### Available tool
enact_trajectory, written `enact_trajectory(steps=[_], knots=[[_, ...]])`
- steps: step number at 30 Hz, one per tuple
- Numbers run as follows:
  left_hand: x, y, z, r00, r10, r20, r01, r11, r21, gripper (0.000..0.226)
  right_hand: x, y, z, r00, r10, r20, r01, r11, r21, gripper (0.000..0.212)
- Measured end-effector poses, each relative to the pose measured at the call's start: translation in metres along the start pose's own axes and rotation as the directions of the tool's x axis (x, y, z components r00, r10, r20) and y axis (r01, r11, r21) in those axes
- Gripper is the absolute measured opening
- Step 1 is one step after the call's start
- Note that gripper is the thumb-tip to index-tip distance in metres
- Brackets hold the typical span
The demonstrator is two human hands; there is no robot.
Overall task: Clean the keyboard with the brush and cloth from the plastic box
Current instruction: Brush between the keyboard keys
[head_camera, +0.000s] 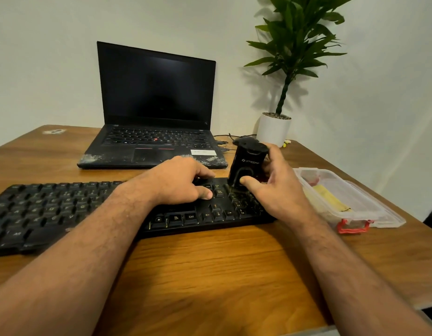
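Bare forearms come in from the bottom edge over the brown wood-grain table (210, 275). Long black full-size keyboard (64, 207) lies across it; rigid plastic, prob light, would skid if pushed, so the left hand (178, 180) rests on the keys w/ fingers loosely bent, pinning it, gripping nothing. Right hand (278, 187) wraps the chunky black plastic brush (246, 163), thumb on the front, fingers round the back; stiff body, best held mid-body as now, bristles down on the numpad keys. Clear plastic box w/ red latches (365, 214) sits just right of the keyboard. Bristles hidden behind the thumb; cloth not clearly made out, maybe the yellowish item inside; keyboard's left end cut off.
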State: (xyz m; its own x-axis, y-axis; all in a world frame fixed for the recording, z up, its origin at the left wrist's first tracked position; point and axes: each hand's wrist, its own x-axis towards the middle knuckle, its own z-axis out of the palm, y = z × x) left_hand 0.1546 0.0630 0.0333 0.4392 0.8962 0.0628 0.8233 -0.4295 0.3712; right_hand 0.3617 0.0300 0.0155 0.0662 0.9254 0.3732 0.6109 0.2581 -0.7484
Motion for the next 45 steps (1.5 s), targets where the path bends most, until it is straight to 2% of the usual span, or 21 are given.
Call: enact_trajectory(steps=[4, 12, 16, 21, 29, 33, 35, 41, 45], knots=[[0.000, 0.000, 0.000, 1.000, 0.003, -0.002, -0.003, 1.000, 0.007, 0.052, 0.006, -0.007, 0.003, 0.998, -0.062, 0.030, 0.065, 0.995, -0.082, 0.050], [0.000, -0.001, 0.000, 1.000, 0.004, 0.008, -0.004, 1.000, -0.007, 0.055, -0.006, 0.000, -0.015, 0.988, 0.006, 0.157, -0.006, 1.000, 0.001, 0.041], [0.001, -0.001, 0.000, 1.000, -0.005, 0.012, 0.005, 1.000, -0.007, 0.055, -0.002, 0.000, -0.013, 0.994, 0.012, 0.110, -0.010, 1.000, -0.023, 0.042], [0.001, 0.000, -0.001, 1.000, -0.002, 0.015, 0.002, 1.000, 0.006, 0.054, 0.011, -0.008, 0.003, 0.998, -0.053, 0.036, 0.056, 0.994, -0.094, 0.044], [0.002, -0.002, -0.001, 1.000, -0.003, 0.011, 0.003, 1.000, -0.023, 0.055, 0.006, -0.004, -0.009, 0.986, -0.093, 0.139, 0.096, 0.995, -0.018, 0.044], [0.002, -0.001, -0.001, 1.000, -0.003, 0.011, 0.003, 1.000, -0.014, 0.055, 0.004, -0.002, -0.019, 0.980, -0.059, 0.189, 0.045, 0.996, 0.076, 0.041], [0.002, -0.001, 0.000, 1.000, 0.000, 0.005, 0.000, 1.000, -0.013, 0.055, 0.004, -0.001, -0.017, 0.985, -0.032, 0.172, 0.026, 0.999, 0.035, 0.039], [0.002, -0.001, 0.000, 1.000, -0.010, 0.008, 0.010, 1.000, 0.013, 0.056, 0.011, -0.007, 0.001, 1.000, -0.017, -0.020, 0.014, 0.987, -0.162, 0.048], [0.002, -0.001, 0.001, 1.000, -0.015, -0.002, 0.015, 1.000, 0.001, 0.056, 0.008, -0.005, 0.000, 0.997, -0.025, 0.068, 0.030, 0.997, -0.072, 0.049]])
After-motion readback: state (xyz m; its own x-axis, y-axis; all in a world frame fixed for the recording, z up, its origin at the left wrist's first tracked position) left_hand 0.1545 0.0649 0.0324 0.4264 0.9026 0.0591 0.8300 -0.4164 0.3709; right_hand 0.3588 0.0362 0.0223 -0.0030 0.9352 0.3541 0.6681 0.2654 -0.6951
